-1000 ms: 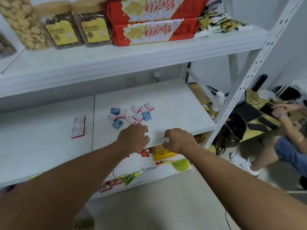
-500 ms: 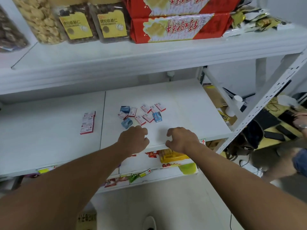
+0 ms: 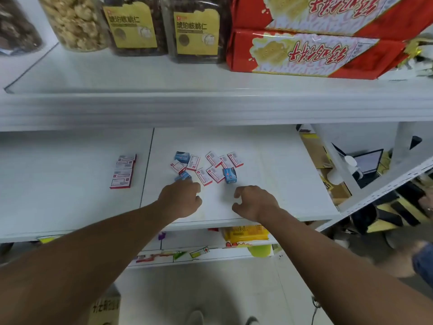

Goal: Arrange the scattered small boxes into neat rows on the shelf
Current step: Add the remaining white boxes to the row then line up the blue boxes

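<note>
The shelf (image 3: 269, 160) is a smooth, matt white board with a faint sheen — its slotted upright (image 3: 384, 184) looks like white-painted metal. The small boxes (image 3: 206, 167) and the neat row of boxes (image 3: 123, 171) look like printed card, lightly glossy, in red-and-white and blue. Above, the red biscuit packs (image 3: 316, 52) are shiny, crinkled plastic film, and the jars (image 3: 196, 29) are clear glossy plastic with matt yellow paper labels — their contents look rough and lumpy.

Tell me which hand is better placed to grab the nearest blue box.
Left. The left hand has its fingertips at the blue box; the right hand sits farther right, touching nothing.
</note>
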Available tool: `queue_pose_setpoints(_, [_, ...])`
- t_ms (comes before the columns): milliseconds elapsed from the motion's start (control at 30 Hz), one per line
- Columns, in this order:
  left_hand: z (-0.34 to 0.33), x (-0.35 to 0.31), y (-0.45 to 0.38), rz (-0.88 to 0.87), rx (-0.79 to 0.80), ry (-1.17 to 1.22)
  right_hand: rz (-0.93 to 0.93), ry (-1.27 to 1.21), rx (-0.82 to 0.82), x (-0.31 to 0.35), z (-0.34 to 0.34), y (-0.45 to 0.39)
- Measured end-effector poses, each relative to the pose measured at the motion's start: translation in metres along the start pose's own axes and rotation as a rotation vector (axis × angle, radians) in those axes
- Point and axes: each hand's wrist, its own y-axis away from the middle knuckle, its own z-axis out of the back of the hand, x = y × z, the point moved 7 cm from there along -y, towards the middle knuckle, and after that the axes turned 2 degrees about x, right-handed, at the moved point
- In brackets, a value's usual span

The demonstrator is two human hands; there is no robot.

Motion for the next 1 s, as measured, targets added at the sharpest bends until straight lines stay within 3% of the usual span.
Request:
queue_pose_setpoints(467, [-0.005, -0.035, 0.006, 0.291, 0.043, 0.128, 0.246, -0.024, 0.091, -0.024, 0.013, -0.048])
queue_pose_setpoints(700, [-0.022, -0.029, 0.022, 0.369, 0.039, 0.148, 0.348, -0.011, 0.089, -0.002, 0.004, -0.063])
queue_pose_setpoints(1000, [-0.043, 0.0, -0.009, 0.341, 0.065, 0.235, 0.276, 0.014, 0.085, 0.026, -0.01, -0.098])
